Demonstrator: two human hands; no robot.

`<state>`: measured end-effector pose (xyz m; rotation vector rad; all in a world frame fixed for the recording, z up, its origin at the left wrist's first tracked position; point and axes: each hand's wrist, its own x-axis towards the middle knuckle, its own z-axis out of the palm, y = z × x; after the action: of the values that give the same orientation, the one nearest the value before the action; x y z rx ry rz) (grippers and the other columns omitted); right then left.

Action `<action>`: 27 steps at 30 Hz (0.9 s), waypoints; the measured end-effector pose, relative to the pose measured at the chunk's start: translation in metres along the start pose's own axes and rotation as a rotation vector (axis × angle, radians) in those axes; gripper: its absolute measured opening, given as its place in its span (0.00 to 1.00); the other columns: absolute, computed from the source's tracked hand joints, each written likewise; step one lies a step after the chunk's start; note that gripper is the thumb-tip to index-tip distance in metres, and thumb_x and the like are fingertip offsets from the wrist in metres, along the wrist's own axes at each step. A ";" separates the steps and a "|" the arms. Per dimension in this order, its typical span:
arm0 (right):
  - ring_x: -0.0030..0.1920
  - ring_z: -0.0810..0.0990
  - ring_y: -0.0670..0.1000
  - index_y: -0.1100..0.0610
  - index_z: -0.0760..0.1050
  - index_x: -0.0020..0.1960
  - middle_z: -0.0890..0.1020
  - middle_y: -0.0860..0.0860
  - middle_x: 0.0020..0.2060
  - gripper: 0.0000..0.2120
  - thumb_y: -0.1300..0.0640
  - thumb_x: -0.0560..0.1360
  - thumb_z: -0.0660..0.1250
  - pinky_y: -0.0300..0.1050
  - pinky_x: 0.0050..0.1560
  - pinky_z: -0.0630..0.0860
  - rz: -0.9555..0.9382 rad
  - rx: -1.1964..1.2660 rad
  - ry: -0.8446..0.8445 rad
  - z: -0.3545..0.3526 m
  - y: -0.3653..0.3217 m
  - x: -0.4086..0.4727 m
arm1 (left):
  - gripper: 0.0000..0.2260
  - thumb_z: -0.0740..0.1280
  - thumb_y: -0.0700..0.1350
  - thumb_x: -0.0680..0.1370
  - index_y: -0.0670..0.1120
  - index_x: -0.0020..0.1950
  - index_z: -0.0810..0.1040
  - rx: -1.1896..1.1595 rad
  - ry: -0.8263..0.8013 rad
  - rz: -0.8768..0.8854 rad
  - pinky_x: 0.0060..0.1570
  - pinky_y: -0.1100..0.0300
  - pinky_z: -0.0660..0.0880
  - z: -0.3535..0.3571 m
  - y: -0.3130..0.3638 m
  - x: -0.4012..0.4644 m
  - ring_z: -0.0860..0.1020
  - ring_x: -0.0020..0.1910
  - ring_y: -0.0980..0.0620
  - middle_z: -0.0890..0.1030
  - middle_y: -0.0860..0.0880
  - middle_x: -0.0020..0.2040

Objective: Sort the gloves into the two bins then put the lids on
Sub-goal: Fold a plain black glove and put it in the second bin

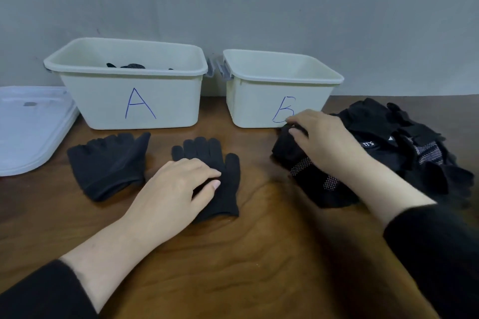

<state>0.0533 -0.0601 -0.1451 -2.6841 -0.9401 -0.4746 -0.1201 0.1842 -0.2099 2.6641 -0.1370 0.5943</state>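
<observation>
Two cream bins, bin A (129, 101) and bin B (259, 101), are set along the far edge of the table (233, 254), with stacked lids (28, 127) at its left edge. The left hand (173, 189) is laid with relaxed fingers on a knit glove (207, 163) beside a fleece glove (108, 163). The right hand (324, 142) is curled around a glove at the pile of gloves (388, 153) near the right edge.

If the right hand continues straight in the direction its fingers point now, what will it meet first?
The right hand points up-left over the glove pile. Its fingertips already seem to touch a black glove; just beyond is the front wall of bin B. Depth there is uncertain.
</observation>
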 end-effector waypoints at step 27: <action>0.33 0.68 0.50 0.52 0.79 0.46 0.75 0.50 0.33 0.06 0.52 0.80 0.68 0.42 0.36 0.65 0.135 0.690 -0.061 -0.068 -0.015 0.024 | 0.24 0.61 0.57 0.79 0.64 0.76 0.62 -0.453 0.120 -0.204 0.61 0.70 0.69 -0.006 0.001 0.009 0.74 0.61 0.67 0.78 0.66 0.60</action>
<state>0.0468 -0.0587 -0.0712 -2.1151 -0.7501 -0.0199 -0.1147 0.1853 -0.2011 2.1676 0.0327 0.5760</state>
